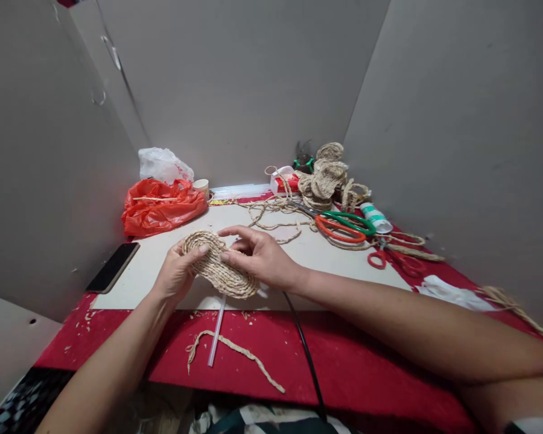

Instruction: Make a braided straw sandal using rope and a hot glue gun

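Observation:
Both my hands hold an oval mat of coiled, braided straw [217,265] just above a pale board [163,253]. My left hand [176,274] grips the mat's left end, thumb on top. My right hand [257,256] pinches the mat's right side with thumb and fingers pressed on the braid. A loose braided straw cord [235,349] lies on the red cloth [353,355] below the mat, beside a clear white stick [216,337].
A black phone [113,266] lies at the left. A red plastic bag [160,208] and a white bag [163,163] sit at the back left. Straw coils [326,175], green-and-orange scissors [344,226], red scissors [393,259] and a glue tube [375,217] crowd the back right. Grey walls enclose the table.

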`<action>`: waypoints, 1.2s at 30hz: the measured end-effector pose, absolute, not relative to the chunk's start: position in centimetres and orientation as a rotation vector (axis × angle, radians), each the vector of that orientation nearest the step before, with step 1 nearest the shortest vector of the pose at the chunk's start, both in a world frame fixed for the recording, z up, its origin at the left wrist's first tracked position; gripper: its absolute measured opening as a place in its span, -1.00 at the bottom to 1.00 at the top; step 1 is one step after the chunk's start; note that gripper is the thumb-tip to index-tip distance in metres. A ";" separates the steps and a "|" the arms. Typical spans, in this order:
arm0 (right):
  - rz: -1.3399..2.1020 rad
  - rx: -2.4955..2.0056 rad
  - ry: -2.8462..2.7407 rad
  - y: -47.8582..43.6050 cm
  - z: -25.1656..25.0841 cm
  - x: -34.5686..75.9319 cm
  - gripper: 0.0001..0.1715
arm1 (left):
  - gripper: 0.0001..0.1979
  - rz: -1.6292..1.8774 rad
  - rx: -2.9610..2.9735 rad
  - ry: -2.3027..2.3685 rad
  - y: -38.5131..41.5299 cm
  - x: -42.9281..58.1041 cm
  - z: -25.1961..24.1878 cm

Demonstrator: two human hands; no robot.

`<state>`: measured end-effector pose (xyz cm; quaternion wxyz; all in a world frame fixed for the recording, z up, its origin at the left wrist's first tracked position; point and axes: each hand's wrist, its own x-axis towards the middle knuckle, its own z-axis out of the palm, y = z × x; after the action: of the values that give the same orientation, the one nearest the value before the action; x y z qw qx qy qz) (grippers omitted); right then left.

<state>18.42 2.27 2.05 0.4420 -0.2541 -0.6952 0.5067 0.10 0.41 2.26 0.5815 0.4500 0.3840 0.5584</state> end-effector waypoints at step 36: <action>1.763 -0.620 -1.355 3.1 2.9 18.9 -0.70 | -0.77 1.308 1.147 0.948 -0.3 0.9 2.0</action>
<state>18.88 3.14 2.94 0.4049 -0.2454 -0.5368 0.6984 0.94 -0.34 1.96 0.5484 0.4841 0.4002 0.5521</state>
